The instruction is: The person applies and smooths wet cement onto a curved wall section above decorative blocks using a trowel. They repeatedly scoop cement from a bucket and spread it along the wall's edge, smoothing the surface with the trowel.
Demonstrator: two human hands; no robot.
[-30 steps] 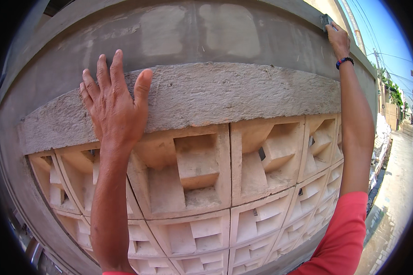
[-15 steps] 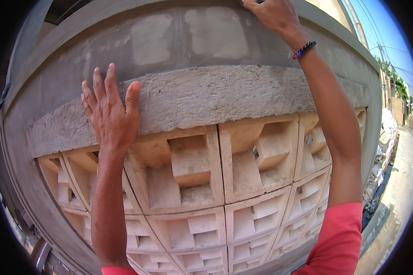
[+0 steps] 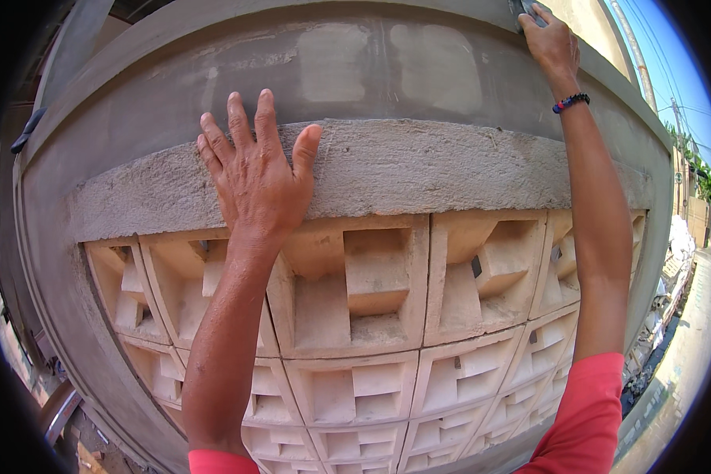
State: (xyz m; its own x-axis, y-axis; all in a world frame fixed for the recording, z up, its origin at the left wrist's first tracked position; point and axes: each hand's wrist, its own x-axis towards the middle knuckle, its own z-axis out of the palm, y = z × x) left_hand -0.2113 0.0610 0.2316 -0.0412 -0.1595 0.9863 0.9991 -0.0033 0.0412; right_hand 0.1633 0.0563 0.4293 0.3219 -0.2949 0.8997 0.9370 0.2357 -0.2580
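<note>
My left hand is open, with its palm toward the rough grey cement band and its fingers spread. Its fingertips reach the smoother, darker plaster above that band. High at the upper right, my right hand grips a dark flat tool at the wall's top ledge. Much of this tool lies behind the fingers or beyond the upper edge, so its exact kind is unclear. A dark beaded bracelet circles the right wrist.
Below the band are rows of cream ventilation blocks with deep openings. A raised plaster ledge runs along the top. At right, pale rubble and sacks line a narrow paved lane. A dark object sticks out at left.
The view has swung left, so the wall appears farther right. My right hand appears farther right and lower, showing more of the dark tool. My left hand stays spread at the band.
</note>
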